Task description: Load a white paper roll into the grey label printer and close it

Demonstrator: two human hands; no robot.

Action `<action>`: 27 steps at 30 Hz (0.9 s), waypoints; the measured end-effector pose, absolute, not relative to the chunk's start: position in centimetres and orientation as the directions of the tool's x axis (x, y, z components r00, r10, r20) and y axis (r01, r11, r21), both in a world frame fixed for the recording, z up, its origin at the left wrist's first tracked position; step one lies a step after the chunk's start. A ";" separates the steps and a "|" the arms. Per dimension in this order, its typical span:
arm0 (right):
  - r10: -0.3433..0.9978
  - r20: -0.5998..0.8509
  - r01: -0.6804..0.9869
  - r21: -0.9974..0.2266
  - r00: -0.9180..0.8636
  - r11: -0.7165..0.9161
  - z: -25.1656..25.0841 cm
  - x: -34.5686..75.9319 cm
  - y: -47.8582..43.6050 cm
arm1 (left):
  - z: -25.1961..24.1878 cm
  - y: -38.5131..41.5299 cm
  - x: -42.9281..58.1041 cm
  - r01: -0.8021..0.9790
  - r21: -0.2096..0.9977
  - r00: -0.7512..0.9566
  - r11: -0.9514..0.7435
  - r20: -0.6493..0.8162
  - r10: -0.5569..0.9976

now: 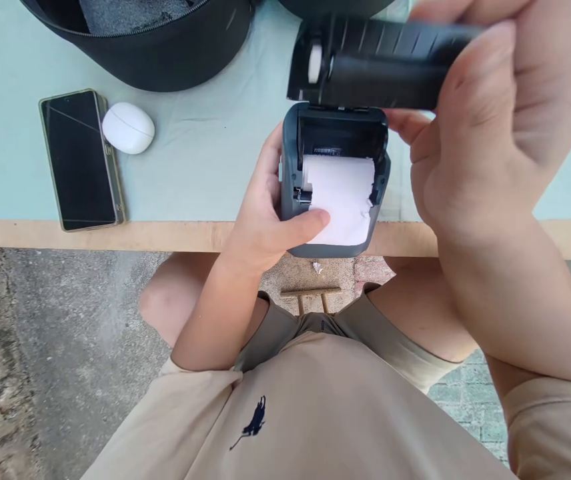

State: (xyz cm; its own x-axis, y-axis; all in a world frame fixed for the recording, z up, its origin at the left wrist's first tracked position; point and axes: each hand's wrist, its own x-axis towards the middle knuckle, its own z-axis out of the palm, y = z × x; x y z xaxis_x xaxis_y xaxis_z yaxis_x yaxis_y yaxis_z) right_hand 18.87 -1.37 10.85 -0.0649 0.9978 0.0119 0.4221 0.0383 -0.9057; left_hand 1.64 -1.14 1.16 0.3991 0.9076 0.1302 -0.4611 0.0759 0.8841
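Note:
My left hand [260,230] is wrapped around a small dark grey portable printer [293,233] at the table's front edge. Its compartment stands open, with white paper [343,200] lying across it, ragged along its right side. My left thumb presses on the paper. Slightly blurred, my right hand [485,113] grips a black printer cover [375,67] between thumb and fingers, just above the printer's far end. This cover has ribs and a white piece at its left end. Whether the cover is joined to the printer, I cannot tell.
On the pale green tabletop [190,173] at left lie a smartphone [79,160] and a white rounded case [128,127] touching it. Behind them stands a black zippered case [165,57], open. Another dark round object [338,5] is cut off at the top. A wooden edge [175,235] borders the table.

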 end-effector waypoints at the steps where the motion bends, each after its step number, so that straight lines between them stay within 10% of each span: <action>1: 0.989 0.141 0.486 -0.862 -0.044 0.144 10.6 18.9 -1.7 | 1.1 -1.2 1.6 -0.464 0.883 0.395 0.070 0.135 0.908; 8: 0.834 0.437 0.435 -0.713 -0.338 0.550 7.3 19.5 -2.1 | 0.7 -1.2 1.6 -0.434 0.894 0.390 0.111 0.075 0.918; 19: 0.917 0.072 0.124 -0.984 -0.391 0.130 7.3 19.2 -2.6 | 1.3 -1.3 2.0 -0.560 0.823 0.377 0.101 0.144 0.915; 27: 0.907 0.101 0.158 -0.971 -0.408 0.179 7.6 19.1 -2.6 | 2.0 -1.5 2.0 -0.535 0.838 0.392 0.111 0.129 0.911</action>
